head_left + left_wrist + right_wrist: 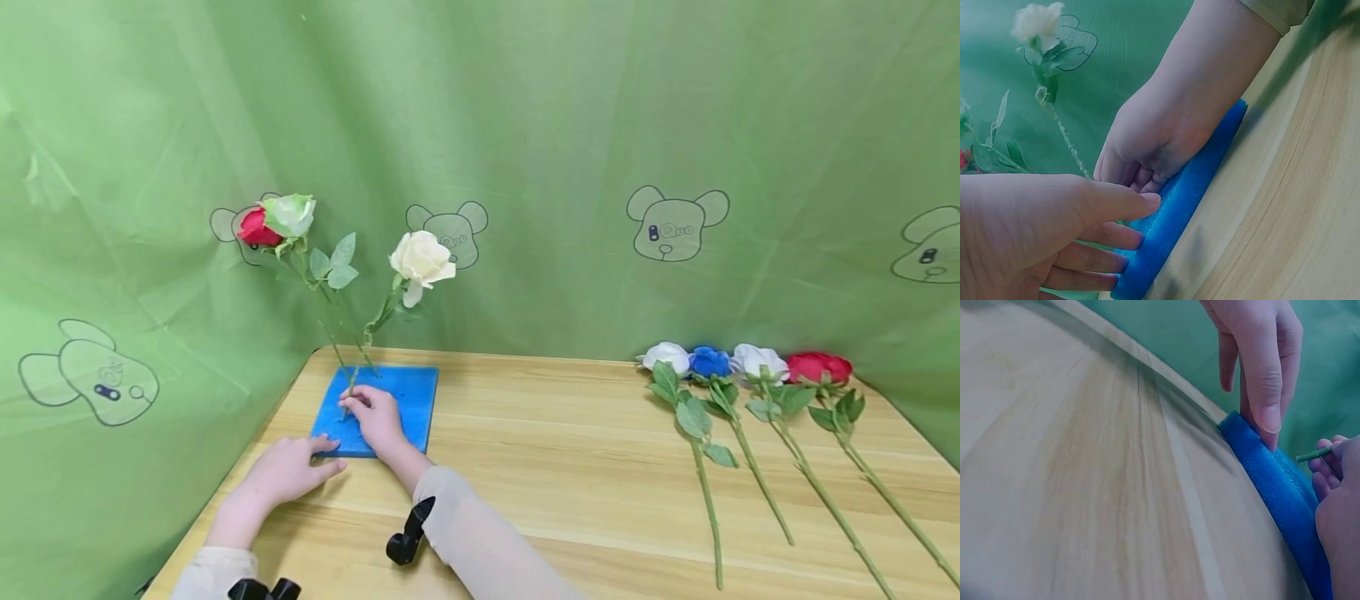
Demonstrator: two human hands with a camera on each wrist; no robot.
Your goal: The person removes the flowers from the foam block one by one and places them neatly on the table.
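Observation:
A cream artificial rose (422,260) leans up and right over a flat blue foam block (416,400). My right hand (378,421) pinches its stem low down, close over the foam. In the right wrist view, the cut stem end (1313,455) pokes out past the right fingers, above the foam's surface. My left hand (285,471) lies at the block's near left corner, its fingers fairly straight and touching the edge. Behind the right hand, a red rose (257,228) and a white-green rose (291,215) stand upright on stems in the block.
On the table's right side lie a white rose (666,358), a blue rose (709,362), another white rose (757,363) and a red rose (819,367), stems toward me. A green cloth (540,125) hangs behind and left of the wooden table (555,467).

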